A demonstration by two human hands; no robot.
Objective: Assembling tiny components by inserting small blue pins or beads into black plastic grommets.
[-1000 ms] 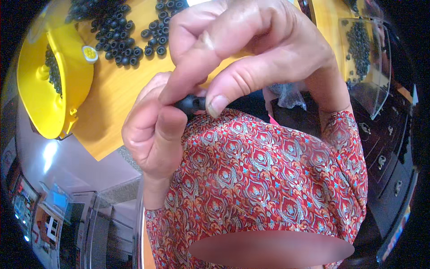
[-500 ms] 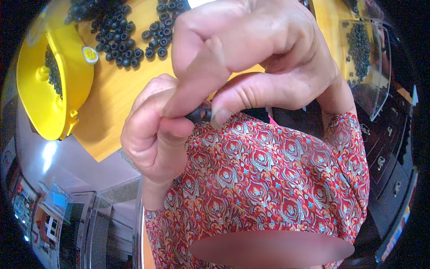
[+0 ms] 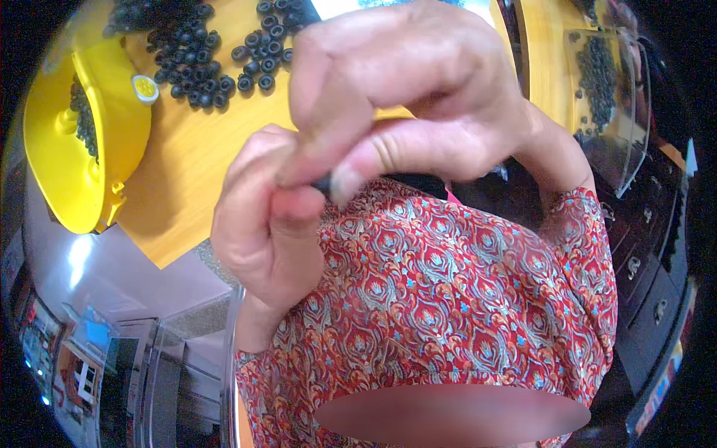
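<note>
1. Close under the head camera, both hands meet in the middle of the view, raised above a wooden tabletop and in front of a red patterned garment.
2. Between them sits a small black part; only a dark sliver of it shows, at the spot where the fingertips come together, so its full shape cannot be told. It looks matte black, like the loose pieces on the table.
3. Left hand is curled, its thumb and forefinger pressed together on the small black part from the left and below.
4. Right hand arches over from above, its forefinger and thumb pinching the same part from the right; the thumb nail lies just beside the dark sliver. The other fingers are folded back.
5. Farther up the tabletop lies a scatter of small black rubber rings, each a round ring with a hole in the middle, many touching one another.
6. At the left edge stands a yellow plastic container with more black rings inside, and a small round yellow and white cap lies just beside it.
7. At the upper right, a clear plastic tray holds another batch of black rings.
</note>
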